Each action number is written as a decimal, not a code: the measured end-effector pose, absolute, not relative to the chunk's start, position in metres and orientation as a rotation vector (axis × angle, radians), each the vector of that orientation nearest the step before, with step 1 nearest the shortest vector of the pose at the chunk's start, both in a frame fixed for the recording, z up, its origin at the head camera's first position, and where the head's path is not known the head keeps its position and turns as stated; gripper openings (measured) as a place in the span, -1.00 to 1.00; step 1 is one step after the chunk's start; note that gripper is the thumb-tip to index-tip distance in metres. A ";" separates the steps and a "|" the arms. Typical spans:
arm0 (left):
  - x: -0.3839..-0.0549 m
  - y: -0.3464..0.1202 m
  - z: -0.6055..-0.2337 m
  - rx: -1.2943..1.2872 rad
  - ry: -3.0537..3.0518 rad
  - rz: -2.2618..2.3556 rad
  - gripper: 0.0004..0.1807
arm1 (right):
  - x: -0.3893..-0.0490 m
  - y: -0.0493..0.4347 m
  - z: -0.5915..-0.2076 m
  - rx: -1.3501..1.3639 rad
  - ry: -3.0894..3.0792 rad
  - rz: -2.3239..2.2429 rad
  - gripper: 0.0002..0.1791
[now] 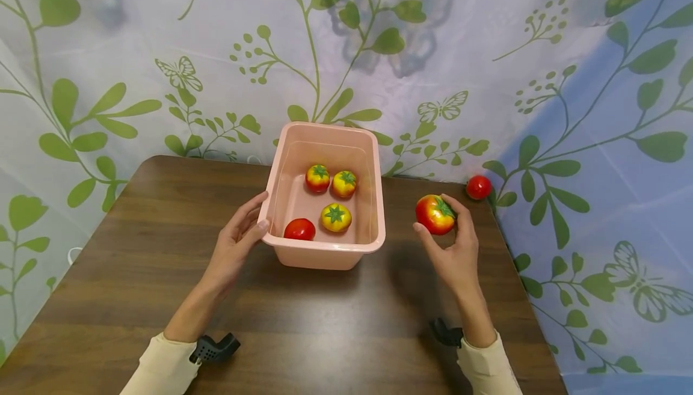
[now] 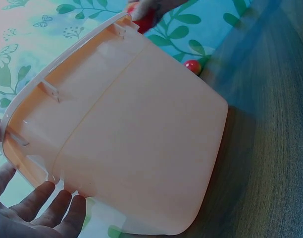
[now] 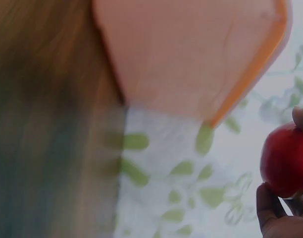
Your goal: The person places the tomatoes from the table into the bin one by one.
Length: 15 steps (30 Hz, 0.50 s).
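A pink plastic bin (image 1: pixel 319 257) stands on the table, and my left hand (image 1: pixel 235 241) grips its left rim, thumb over the edge and fingers along the outer wall. Inside lie a red tomato (image 1: pixel 299 229), a yellow tomato (image 1: pixel 336 217) with a green star-shaped top, and two red-and-yellow tomatoes (image 1: pixel 317 178). To the right of the bin my right hand (image 1: pixel 455 251) holds another red-and-yellow tomato (image 1: pixel 435 214) between thumb and fingers, its green top facing up and right. The right wrist view shows this tomato (image 3: pixel 285 161) from its red side.
One more red tomato (image 1: pixel 479 187) sits at the table's back right corner, against the patterned cloth. The brown wooden table (image 1: pixel 303 335) meets a leaf-printed cloth wall (image 1: pixel 216 52) behind and on the right. Black wrist mounts (image 1: pixel 215 348) are on both forearms.
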State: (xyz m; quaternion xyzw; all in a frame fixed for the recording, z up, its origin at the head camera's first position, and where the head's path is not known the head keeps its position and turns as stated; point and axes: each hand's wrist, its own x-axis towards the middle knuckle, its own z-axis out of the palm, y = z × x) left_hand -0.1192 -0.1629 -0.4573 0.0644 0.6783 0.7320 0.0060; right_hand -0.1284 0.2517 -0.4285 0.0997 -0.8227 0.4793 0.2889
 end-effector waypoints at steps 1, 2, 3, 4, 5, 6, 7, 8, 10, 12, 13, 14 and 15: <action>-0.119 -0.163 -0.457 0.204 2.122 2.292 -0.39 | -0.130 0.248 -0.427 0.294 -2.201 1.288 -0.13; -0.119 -0.163 -0.457 0.206 2.121 2.295 -0.39 | -0.130 0.244 -0.426 0.329 -2.205 1.297 -0.12; -0.119 -0.163 -0.457 0.208 2.120 2.297 -0.39 | -0.131 0.239 -0.425 0.365 -2.212 1.304 -0.11; -0.119 -0.163 -0.457 0.208 2.122 2.296 -0.39 | -0.131 0.233 -0.423 0.400 -2.223 1.308 -0.10; -0.119 -0.163 -0.457 0.206 2.123 2.296 -0.39 | -0.131 0.228 -0.421 0.438 -2.232 1.313 -0.08; -0.119 -0.164 -0.457 0.205 2.124 2.295 -0.39 | -0.132 0.222 -0.419 0.472 -2.242 1.321 -0.08; -0.119 -0.164 -0.457 0.204 2.125 2.295 -0.39 | -0.132 0.216 -0.417 0.504 -2.252 1.325 -0.08; -0.119 -0.164 -0.457 0.203 2.124 2.295 -0.39 | -0.132 0.211 -0.416 0.533 -2.262 1.324 -0.08; -0.119 -0.164 -0.458 0.199 2.124 2.294 -0.39 | -0.132 0.201 -0.414 0.577 -2.279 1.325 -0.09; -0.119 -0.164 -0.457 0.195 2.123 2.291 -0.39 | -0.132 0.192 -0.414 0.608 -2.295 1.327 -0.09; -0.119 -0.164 -0.457 0.192 2.123 2.289 -0.39 | -0.132 0.189 -0.414 0.619 -2.303 1.328 -0.09; -0.119 -0.163 -0.457 0.192 2.122 2.288 -0.39 | -0.132 0.185 -0.414 0.630 -2.311 1.331 -0.09; -0.119 -0.163 -0.457 0.192 2.122 2.287 -0.39 | -0.131 0.183 -0.415 0.638 -2.320 1.328 -0.10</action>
